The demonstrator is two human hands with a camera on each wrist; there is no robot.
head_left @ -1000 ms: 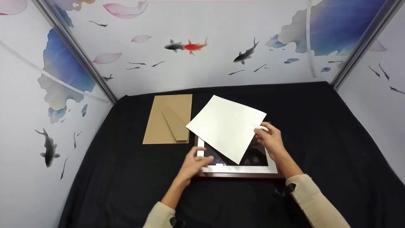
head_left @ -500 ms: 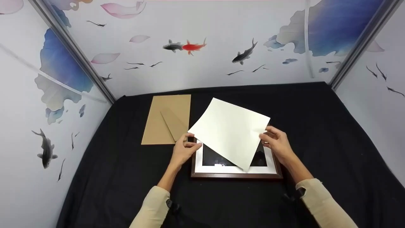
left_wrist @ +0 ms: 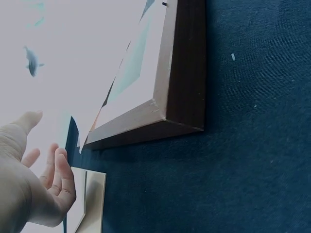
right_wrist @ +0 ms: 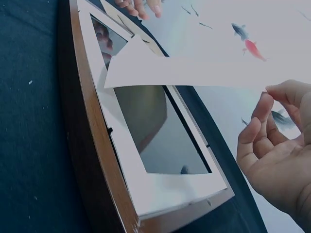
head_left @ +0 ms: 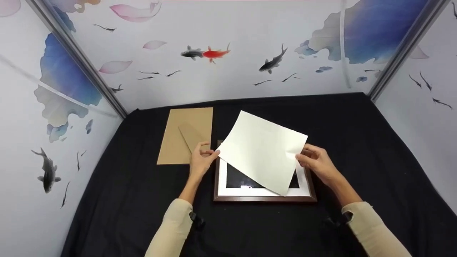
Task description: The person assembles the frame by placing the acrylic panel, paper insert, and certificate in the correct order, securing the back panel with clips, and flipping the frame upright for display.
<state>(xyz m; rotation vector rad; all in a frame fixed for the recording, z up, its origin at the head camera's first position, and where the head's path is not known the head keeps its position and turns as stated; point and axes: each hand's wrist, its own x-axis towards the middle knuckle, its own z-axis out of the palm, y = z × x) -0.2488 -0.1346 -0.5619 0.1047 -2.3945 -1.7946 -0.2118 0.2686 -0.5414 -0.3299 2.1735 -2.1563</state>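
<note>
In the head view my right hand [head_left: 317, 162] pinches the right edge of a white sheet of paper [head_left: 262, 148] between thumb and fingers. The sheet is held turned askew above a brown wooden picture frame [head_left: 266, 199], hiding much of it. Within the frame a white mat border [head_left: 228, 178] surrounds a dark, shiny pane [head_left: 242, 178]. My left hand [head_left: 201, 160] is at the sheet's left corner. Its thumb and fingers stand apart in the left wrist view, and I see no grip on the corner there.
A tan backing board [head_left: 189, 116] with a stand leg [head_left: 187, 137] lies left of the picture frame, partly behind my left hand. Black cloth [head_left: 142, 207] covers the table. Printed white panels [head_left: 228, 82] enclose the back and sides.
My left hand has moved left and up from the picture frame to the sheet's left corner. The right hand and the sheet have shifted slightly right and down.
</note>
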